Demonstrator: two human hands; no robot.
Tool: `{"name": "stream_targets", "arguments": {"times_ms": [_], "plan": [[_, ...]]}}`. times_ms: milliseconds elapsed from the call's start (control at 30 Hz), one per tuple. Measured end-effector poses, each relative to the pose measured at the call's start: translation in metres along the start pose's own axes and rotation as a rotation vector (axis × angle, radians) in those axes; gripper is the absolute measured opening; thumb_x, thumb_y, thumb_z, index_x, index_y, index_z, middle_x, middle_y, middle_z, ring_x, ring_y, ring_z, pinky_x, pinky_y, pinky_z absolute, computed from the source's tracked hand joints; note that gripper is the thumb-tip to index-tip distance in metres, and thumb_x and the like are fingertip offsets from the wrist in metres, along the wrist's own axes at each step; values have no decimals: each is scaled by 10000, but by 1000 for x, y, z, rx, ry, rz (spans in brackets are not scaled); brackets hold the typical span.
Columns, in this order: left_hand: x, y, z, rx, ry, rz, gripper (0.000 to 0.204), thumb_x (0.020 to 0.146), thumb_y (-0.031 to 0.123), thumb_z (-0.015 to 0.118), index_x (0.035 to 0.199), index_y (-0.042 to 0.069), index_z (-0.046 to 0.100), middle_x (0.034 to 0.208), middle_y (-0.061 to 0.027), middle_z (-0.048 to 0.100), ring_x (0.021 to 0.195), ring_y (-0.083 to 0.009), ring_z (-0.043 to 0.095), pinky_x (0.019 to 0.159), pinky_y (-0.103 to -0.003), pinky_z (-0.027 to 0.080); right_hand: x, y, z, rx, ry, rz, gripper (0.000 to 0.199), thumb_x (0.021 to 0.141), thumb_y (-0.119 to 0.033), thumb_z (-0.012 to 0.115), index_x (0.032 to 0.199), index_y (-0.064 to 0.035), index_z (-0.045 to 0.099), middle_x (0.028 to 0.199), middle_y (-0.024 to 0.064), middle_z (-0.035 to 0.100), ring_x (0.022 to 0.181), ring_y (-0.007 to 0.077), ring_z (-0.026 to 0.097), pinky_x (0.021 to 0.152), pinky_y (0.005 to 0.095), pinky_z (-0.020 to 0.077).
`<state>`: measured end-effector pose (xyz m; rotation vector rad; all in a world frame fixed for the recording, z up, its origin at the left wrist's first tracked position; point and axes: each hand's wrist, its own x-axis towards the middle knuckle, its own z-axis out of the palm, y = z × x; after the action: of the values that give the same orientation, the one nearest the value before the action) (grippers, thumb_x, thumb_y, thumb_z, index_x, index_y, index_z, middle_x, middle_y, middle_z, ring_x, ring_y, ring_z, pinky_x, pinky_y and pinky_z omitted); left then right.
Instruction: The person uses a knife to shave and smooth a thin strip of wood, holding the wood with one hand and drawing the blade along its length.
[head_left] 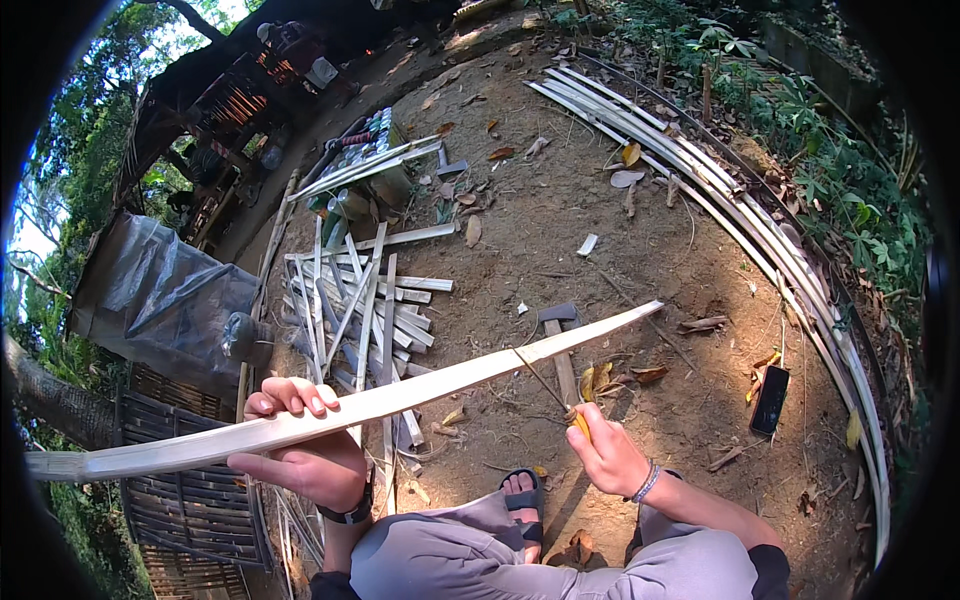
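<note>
A long pale split bamboo strip [430,392] runs across in front of me, from the far left up to a narrow tip at the right. My left hand [312,445] grips its thicker part, fingers over the upper edge and thumb below. Closed around a yellow handle, my right hand [612,458] holds a tool with a thin dark shaft [540,380]. The shaft's far end meets or overlaps the strip's face; whether it is a blade or a rod I cannot tell. Beneath the strip, a hatchet [558,314] with a wooden handle lies on the ground.
A pile of cut strips [375,300] lies ahead on the left. Beyond it a second hatchet [452,166] rests near a log. A phone [769,402] lies at the right, inside a bundle of long poles [745,215]. A woven bamboo panel [185,510] stands at the left.
</note>
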<state>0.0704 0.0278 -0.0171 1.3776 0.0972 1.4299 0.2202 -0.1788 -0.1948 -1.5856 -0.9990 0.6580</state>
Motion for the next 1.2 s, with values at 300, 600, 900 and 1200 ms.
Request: {"name": "stream_targets", "arguments": {"times_ms": [300, 600, 900, 1200], "plan": [[-3, 0, 10, 152, 56, 133, 575, 910, 680, 356, 821, 113, 322, 757, -28, 331, 622, -112, 425, 529, -220, 432, 16, -23, 9, -173, 22, -90, 287, 972, -241, 467, 1132, -6, 431, 897, 240, 586, 743, 459, 598, 620, 519, 485], [-9, -2, 24, 254, 178, 258, 531, 935, 628, 370, 782, 126, 290, 696, -16, 302, 519, -81, 372, 431, -173, 377, 12, -25, -6, -240, -19, 44, 253, 976, -237, 450, 1020, 2, 380, 752, 283, 591, 684, 486, 593, 579, 557, 480], [-12, 3, 30, 258, 157, 248, 572, 904, 687, 342, 795, 128, 294, 694, -21, 345, 509, -79, 416, 398, -177, 450, 9, -38, -19, -207, -125, 89, 236, 978, -218, 447, 965, 11, 394, 651, 297, 580, 667, 497, 596, 575, 568, 478], [-15, 6, 32, 234, 144, 246, 593, 889, 704, 350, 799, 121, 293, 692, -21, 347, 516, -80, 428, 401, -176, 456, 8, -33, -23, -175, -93, 117, 247, 975, -220, 454, 970, 16, 381, 629, 290, 570, 654, 507, 581, 567, 581, 459]]}}
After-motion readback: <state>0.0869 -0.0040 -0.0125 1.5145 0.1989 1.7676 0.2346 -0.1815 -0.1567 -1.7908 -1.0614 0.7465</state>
